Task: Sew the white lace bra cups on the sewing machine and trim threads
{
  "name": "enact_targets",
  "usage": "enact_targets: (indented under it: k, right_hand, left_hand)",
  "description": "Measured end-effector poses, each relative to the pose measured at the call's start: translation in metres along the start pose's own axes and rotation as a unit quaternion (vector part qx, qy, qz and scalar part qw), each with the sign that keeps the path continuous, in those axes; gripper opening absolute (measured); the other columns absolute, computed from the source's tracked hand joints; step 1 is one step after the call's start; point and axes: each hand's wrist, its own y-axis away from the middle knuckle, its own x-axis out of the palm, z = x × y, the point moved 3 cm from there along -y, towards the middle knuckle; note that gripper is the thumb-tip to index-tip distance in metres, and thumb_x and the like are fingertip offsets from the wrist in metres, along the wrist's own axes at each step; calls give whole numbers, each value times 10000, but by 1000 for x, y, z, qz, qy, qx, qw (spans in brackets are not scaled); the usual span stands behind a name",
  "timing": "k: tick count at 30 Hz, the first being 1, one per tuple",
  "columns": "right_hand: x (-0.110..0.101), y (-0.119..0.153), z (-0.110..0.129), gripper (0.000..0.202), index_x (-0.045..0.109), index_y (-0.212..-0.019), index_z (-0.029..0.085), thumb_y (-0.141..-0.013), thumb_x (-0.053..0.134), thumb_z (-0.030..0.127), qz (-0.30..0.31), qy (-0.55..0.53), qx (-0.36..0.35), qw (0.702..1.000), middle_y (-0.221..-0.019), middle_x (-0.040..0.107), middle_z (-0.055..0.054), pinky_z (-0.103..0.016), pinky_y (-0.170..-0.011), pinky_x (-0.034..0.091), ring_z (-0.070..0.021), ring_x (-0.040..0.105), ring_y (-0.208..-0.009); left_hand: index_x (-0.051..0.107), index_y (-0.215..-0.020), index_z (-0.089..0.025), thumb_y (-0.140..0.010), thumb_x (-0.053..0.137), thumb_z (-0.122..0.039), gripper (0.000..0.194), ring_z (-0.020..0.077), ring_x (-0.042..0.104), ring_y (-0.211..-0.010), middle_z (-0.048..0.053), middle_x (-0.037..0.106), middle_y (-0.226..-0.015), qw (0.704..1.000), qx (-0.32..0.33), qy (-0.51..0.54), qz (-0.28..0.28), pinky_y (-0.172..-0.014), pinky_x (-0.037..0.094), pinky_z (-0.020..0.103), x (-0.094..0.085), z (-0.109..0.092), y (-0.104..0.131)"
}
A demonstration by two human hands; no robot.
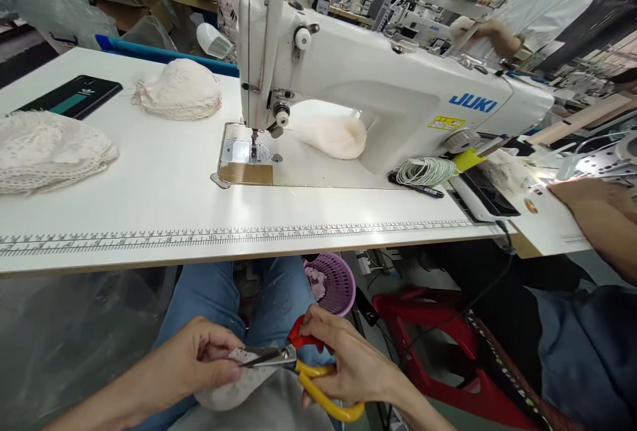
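Over the lap, my left hand [206, 358] pinches a pale fabric piece [231, 388] between thumb and fingers. My right hand [348, 358] is closed around scissors [318, 371] with one red and one yellow handle. The scissor blades point left and lie at the upper edge of the fabric, close to my left fingertips. Part of the fabric is hidden behind my left hand. Above, on the white table, stands a sewing machine [388, 73], with a cream fabric piece [338, 136] under its arm.
Two piles of lacy cups [179, 89] [47, 149] and a dark phone [94, 94] lie on the table [164, 205] at left. Coiled cord [423, 171] sits by the machine base. Below are a purple basket [341, 282] and a red stool [423, 351]; another person's arm [597, 212] is at right.
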Motion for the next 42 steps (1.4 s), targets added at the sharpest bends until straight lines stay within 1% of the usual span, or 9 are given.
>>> enact_targets:
  k: [4,8,17,21,23,27,32,37,42]
  right_hand:
    - [2,0,-5,525,616,-991,192,-594,828,464,-11,4,6,1000,-954,567,-36,-262,-723,429,-193,550,-828]
    - [2,-1,-4,520,625,-992,194,-598,832,462,-5,10,6,1000,-941,574,-33,-252,-703,421,-191,554,-812]
    - [3,-3,-8,459,649,-900,188,-575,853,440,-17,12,2,1000,-818,536,5,-218,-594,355,-145,512,-690]
    - [5,-4,-11,430,643,-858,178,-623,812,496,-14,-13,-19,1000,-785,523,11,-213,-560,322,-125,474,-647]
    - [6,-4,-12,420,636,-817,171,-662,769,539,-14,-22,-27,999,-751,505,17,-213,-532,296,-114,442,-613]
    - [8,-3,-16,446,612,-748,163,-719,688,602,-8,-7,-30,1000,-713,487,15,-215,-514,280,-113,426,-598]
    - [7,-1,-15,460,626,-860,178,-702,699,604,-16,39,-16,999,-778,543,-5,-212,-563,348,-130,485,-631]
    - [8,-1,-14,445,628,-899,190,-676,741,559,-21,43,-12,999,-827,575,-14,-214,-590,385,-144,532,-666]
    - [9,-3,-13,458,613,-933,192,-640,795,494,-13,52,-14,998,-857,580,-9,-221,-619,387,-158,552,-715]
  left_hand:
    - [733,-835,-115,-694,714,-536,444,102,346,-591,-20,482,-613,1000,-6,-3,-10,-536,239,210,-2,-1,1]
    - [727,-831,-105,-709,691,-539,453,102,330,-585,-23,459,-601,1000,-15,-19,-18,-529,222,218,-1,-1,2]
    - [701,-768,-98,-735,643,-518,425,93,275,-552,-50,373,-569,998,-10,-40,-50,-500,178,225,0,1,-1]
    - [689,-732,-104,-745,633,-483,384,92,263,-548,-55,351,-557,997,-12,-56,-60,-496,158,233,0,1,-3]
    - [687,-733,-106,-727,636,-465,362,93,274,-548,-53,369,-557,996,-21,-60,-66,-498,158,235,1,-1,-3]
    - [656,-688,-114,-698,621,-430,318,94,268,-552,-59,353,-549,994,-35,-70,-77,-504,159,239,4,-7,-3]
    - [583,-620,-141,-689,592,-408,276,92,237,-536,-69,311,-530,994,-40,-75,-71,-499,145,247,7,-13,-4]
    - [471,-558,-184,-680,598,-395,275,87,204,-522,-82,278,-515,993,-38,-76,-78,-486,123,251,5,-12,-6]
    - [499,-569,-181,-697,591,-361,239,83,182,-490,-89,275,-484,994,-37,-72,-67,-473,110,257,6,-11,-6]
